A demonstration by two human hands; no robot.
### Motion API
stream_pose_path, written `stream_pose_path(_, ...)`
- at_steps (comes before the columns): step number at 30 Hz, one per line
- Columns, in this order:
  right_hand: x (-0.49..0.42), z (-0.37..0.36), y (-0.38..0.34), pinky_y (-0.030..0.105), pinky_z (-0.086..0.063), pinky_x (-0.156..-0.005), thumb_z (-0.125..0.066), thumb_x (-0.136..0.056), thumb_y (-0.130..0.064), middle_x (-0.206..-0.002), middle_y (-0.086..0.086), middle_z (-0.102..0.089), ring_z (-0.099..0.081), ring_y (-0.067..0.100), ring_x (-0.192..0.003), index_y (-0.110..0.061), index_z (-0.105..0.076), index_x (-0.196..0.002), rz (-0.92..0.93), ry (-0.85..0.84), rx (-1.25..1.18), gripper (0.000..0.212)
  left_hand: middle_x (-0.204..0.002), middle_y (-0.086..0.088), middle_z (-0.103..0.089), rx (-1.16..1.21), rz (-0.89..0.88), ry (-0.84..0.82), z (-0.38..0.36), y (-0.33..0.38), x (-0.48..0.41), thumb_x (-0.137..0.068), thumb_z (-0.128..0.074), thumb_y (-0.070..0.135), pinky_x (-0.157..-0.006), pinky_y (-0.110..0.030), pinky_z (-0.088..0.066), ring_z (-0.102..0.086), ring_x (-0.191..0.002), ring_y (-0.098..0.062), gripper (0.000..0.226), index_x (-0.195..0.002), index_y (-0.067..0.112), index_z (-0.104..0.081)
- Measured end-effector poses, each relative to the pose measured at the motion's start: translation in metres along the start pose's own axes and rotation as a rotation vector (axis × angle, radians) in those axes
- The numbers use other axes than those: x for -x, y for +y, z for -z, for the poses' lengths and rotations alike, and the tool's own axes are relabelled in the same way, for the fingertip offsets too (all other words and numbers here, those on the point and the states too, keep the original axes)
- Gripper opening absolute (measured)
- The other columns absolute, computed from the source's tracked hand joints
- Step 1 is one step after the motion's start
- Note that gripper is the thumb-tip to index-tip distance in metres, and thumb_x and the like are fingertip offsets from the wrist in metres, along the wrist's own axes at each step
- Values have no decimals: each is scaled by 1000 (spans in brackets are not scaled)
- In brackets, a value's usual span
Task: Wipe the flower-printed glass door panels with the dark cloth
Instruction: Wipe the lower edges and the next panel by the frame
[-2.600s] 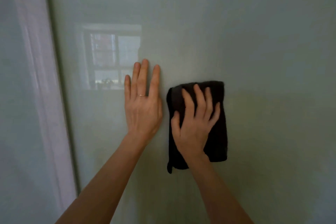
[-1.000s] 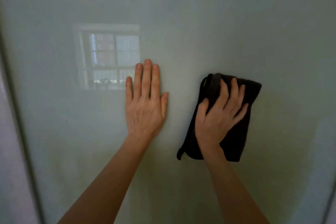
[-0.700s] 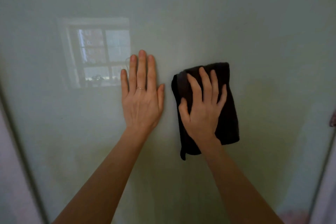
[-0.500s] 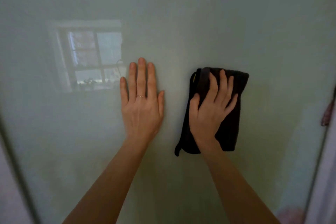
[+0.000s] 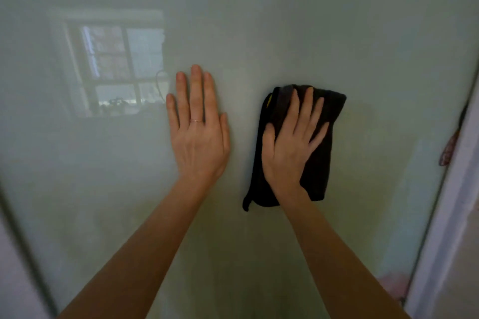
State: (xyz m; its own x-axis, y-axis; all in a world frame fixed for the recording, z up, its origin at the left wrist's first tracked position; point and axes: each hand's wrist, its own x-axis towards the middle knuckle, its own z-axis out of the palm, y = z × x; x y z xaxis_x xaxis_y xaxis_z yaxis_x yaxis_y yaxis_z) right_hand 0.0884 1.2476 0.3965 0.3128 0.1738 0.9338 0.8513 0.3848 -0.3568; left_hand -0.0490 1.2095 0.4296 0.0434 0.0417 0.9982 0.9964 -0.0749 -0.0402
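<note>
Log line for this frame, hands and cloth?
left hand: flat on pale green glass door panel | right hand: flat, pressing folded dark cloth against panel | phase: wipe, mid-panel

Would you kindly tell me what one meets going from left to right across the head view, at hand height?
window reflection → left hand → dark cloth → white frame

We see a dim, greenish scene. A reflection of a window [image 5: 114, 65] glows on the glass door panel [image 5: 337, 21], so daylight comes from behind us. Faint shadows fall beside the dark cloth [image 5: 318, 163]. The door frame [image 5: 445, 215] bows at the edges; the right hand [image 5: 290, 145] blurs slightly at its fingers [image 5: 317, 111].
</note>
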Motion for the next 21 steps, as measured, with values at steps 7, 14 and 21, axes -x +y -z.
stream_pose_path(7,-2,7,53,61,-15,-123,-49,-98,-32,-164,15,-29,-23,34,-153,-10,-34,-156,270,-40,28,64,-162,-17,-28,-9,-19,41,-14,30,9,-101,-44,11,-125,-47,-12,-24,-151,-33,55,-155,4,-34)
stream_pose_path(14,-21,9,60,63,-13,-122,-45,-97,-31,-165,19,-25,-19,37,-153,-4,-30,-157,-28,-3,-13,68,-162,-19,-27,-14,3,40,-19,48,1,-103,-36,14,-125,-47,-11,-23,-151,-35,54,-155,1,-30)
stream_pose_path(21,-17,16,117,57,-12,-125,-45,-102,-34,-165,14,-21,-20,34,-154,-10,-27,-158,377,-88,19,64,-162,-18,-27,46,-77,9,-43,104,-12,-101,-47,9,-125,-47,-11,-22,-152,-34,57,-155,1,-31)
